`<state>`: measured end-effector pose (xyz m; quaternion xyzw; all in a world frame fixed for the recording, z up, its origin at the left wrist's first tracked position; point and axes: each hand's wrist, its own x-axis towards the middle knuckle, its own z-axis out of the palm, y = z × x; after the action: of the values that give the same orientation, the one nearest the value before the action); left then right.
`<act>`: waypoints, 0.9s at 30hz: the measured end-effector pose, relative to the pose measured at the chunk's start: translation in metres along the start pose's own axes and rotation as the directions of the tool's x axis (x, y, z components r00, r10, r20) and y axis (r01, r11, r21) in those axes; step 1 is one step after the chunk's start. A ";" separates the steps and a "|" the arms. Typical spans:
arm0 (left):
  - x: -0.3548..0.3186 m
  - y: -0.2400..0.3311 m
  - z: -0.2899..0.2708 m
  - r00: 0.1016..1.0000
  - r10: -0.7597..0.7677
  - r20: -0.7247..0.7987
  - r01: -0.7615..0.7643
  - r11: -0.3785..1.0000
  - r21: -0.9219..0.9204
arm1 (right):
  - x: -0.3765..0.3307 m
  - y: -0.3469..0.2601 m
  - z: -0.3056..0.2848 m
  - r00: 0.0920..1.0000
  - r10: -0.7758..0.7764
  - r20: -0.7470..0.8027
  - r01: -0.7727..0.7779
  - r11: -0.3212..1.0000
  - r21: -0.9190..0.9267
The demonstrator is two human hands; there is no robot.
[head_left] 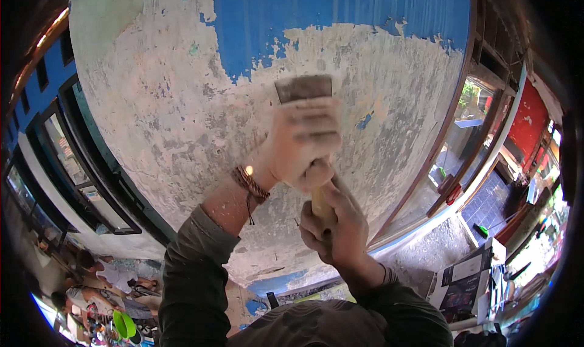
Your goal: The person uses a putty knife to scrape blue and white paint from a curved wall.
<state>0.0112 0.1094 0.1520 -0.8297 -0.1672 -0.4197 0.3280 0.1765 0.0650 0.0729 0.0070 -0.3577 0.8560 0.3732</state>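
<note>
A paint scraper [304, 89] with a wide, flat metal blade and a pale yellow handle points up the wall [176, 110] in front of me. My left hand [307, 134], a little blurred, is closed around the scraper just below its blade. Lower down, my right hand [340, 225] wraps round the handle near its end. Grey, patchy plaster surrounds the blade. Blue paint [347, 6] with a ragged lower edge covers the wall above it, and a small blue fleck is left to the right of my left hand. Whether the blade's edge touches the wall, I cannot tell.
Dark-framed windows [64, 158] line the left side. A wooden-framed glass opening [459, 134] stands at the right. Several people [109, 277] sit at the lower left, near a bright green object [124, 324]. A printed box [465, 280] lies at the lower right.
</note>
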 end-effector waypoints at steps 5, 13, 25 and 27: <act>0.035 -0.025 -0.024 0.999 0.054 0.011 -0.054 0.995 0.085 | 0.025 -0.019 0.038 0.966 -0.159 -0.206 0.033 0.860 -0.509; -0.002 0.003 -0.005 0.998 0.029 -0.060 -0.023 0.996 0.087 | 0.001 0.010 0.007 0.985 -0.144 -0.093 0.079 0.863 -0.499; -0.032 0.010 -0.008 1.000 0.015 -0.014 -0.012 0.975 0.222 | 0.011 0.024 -0.021 0.998 -0.067 -0.006 0.058 0.908 -0.415; -0.049 0.049 -0.012 0.967 -0.208 0.150 0.187 0.972 0.143 | -0.001 0.042 -0.042 0.992 -0.029 0.119 0.079 0.897 -0.435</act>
<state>0.0022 0.0658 0.0978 -0.8178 -0.3020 -0.3692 0.3221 0.1611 0.0704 0.0160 -0.0206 -0.5609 0.7410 0.3687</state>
